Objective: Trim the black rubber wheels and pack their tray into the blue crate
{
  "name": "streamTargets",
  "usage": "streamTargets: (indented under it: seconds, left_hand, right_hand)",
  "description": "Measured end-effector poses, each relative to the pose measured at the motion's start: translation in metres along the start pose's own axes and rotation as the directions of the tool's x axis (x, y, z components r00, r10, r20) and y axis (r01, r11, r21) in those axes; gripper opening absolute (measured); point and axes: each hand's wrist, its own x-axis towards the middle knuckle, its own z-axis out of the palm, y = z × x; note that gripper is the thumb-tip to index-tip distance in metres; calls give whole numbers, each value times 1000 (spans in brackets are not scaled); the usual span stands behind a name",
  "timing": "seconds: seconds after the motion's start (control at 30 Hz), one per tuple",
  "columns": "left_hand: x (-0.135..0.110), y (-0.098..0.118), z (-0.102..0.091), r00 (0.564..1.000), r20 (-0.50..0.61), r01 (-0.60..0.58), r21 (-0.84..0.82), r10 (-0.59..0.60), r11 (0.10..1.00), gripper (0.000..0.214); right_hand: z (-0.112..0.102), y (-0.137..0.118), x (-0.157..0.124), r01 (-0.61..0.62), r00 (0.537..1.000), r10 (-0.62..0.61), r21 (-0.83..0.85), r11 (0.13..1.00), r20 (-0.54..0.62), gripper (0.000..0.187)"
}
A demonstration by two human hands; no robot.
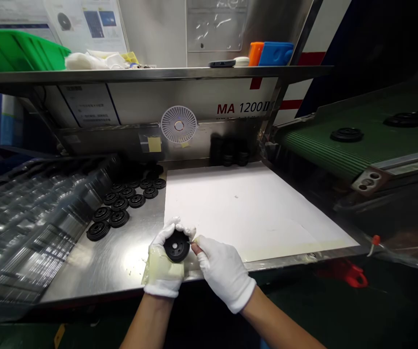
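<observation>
My left hand (166,264), in a white glove with a yellowish covering over the palm, is wrapped round a black wheel-like plastic disc (177,246). The disc's face, with a light centre hole and smaller holes around it, is turned up towards me. My gloved right hand (223,269) pinches a small thin metal blade (190,242), mostly hidden by the fingers. Its tip is at the disc's right rim; whether it touches I cannot tell. Similar black discs (119,218) lie in rows on the steel table to the left of my hands.
A white sheet (238,208) covers the table's middle and right. Stacked clear plastic trays (49,223) stand at left. A green conveyor (317,145) carries more black discs (347,134) at right. A small fan (178,125) hangs below the shelf (150,75), which bears a green bin (16,51).
</observation>
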Motion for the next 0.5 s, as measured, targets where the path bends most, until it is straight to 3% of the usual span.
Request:
streamTargets:
  seconds: [0.27, 0.33, 0.43, 0.5]
  left_hand:
    - [8, -10, -4, 974, 12, -227, -8, 227, 974, 18]
    - [4, -7, -5, 987, 28, -156, 41, 155, 987, 28]
    - [-2, -1, -7, 997, 56, 45, 86, -50, 995, 39]
    - [-2, 1, -8, 995, 63, 75, 68, -79, 995, 37]
  right_hand:
    - [10, -15, -12, 2, 1000, -1, 43, 999, -18, 25]
    - [10, -12, -12, -3, 1000, 4, 53, 999, -8, 23]
    - [9, -4, -9, -5, 1000, 4, 81, 997, 17, 22]
    - [7, 0, -7, -19, 1000, 19, 66, 998, 8, 22]
